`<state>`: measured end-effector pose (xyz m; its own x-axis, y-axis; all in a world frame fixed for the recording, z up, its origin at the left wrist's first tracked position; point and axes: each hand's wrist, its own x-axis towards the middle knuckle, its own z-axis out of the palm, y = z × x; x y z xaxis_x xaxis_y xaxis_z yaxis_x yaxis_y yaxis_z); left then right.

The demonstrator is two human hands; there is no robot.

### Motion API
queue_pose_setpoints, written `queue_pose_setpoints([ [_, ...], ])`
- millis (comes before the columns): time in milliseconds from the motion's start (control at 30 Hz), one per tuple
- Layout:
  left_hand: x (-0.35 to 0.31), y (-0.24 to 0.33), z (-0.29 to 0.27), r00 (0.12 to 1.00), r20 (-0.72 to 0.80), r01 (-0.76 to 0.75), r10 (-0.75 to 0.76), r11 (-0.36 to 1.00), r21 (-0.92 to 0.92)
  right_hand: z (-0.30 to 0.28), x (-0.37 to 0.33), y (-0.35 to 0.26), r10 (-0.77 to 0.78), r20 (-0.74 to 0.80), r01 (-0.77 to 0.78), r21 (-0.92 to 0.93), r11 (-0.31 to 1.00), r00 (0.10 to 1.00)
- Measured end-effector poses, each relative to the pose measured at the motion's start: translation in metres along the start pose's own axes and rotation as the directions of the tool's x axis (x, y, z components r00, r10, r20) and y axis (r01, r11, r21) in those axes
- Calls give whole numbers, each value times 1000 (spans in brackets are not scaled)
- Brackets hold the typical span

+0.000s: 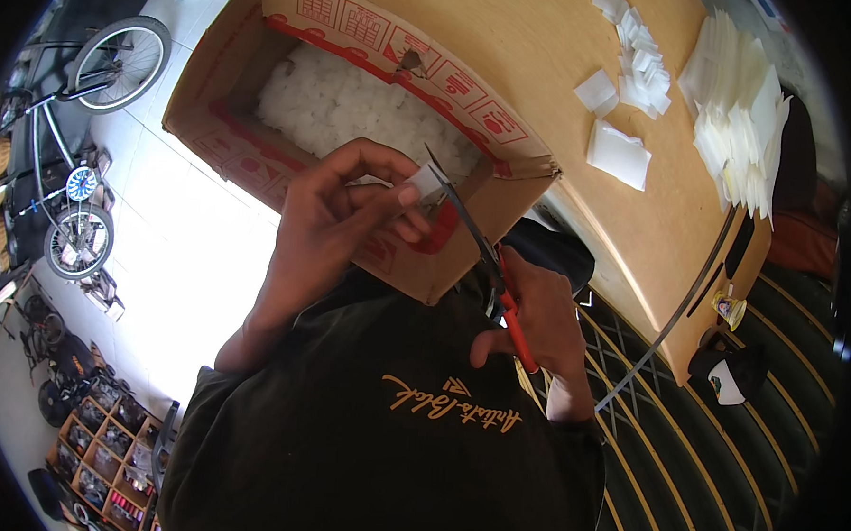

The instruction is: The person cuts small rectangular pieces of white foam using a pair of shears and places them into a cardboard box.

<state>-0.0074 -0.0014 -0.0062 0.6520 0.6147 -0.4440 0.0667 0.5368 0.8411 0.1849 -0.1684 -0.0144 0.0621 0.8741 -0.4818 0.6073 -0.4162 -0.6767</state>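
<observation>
Between the thumb and fingers of my left hand is a small white piece of paper. My right hand grips a pair of scissors with red handles and dark blades. The blades point up and left, their tips apart at the paper's edge. Both hands are over the near side of an open cardboard box with red print. White fluffy-looking bits cover much of the box's inside; I cannot tell their exact kind.
On the tan table, right of the box, lie cut white pieces and a single white piece. A thick stack of whitish sheets stands at the far right. Bicycles and a compartmented wooden shelf are at left.
</observation>
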Motion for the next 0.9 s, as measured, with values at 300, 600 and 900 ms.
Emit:
queue_pose_setpoints([
  [300, 5, -11, 9, 999, 18, -33, 35, 993, -109, -3, 2, -7, -7, -109, 0, -70, 998, 994],
  [600, -4, -12, 5, 993, -102, -74, 65, 993, -87, -11, 1, -6, 56, -18, -56, -39, 998, 998],
  [900, 1, -13, 9, 982, -151, -136, 118, 984, -115, 3, -2, 7, -50, -8, 50, -8, 999, 999],
])
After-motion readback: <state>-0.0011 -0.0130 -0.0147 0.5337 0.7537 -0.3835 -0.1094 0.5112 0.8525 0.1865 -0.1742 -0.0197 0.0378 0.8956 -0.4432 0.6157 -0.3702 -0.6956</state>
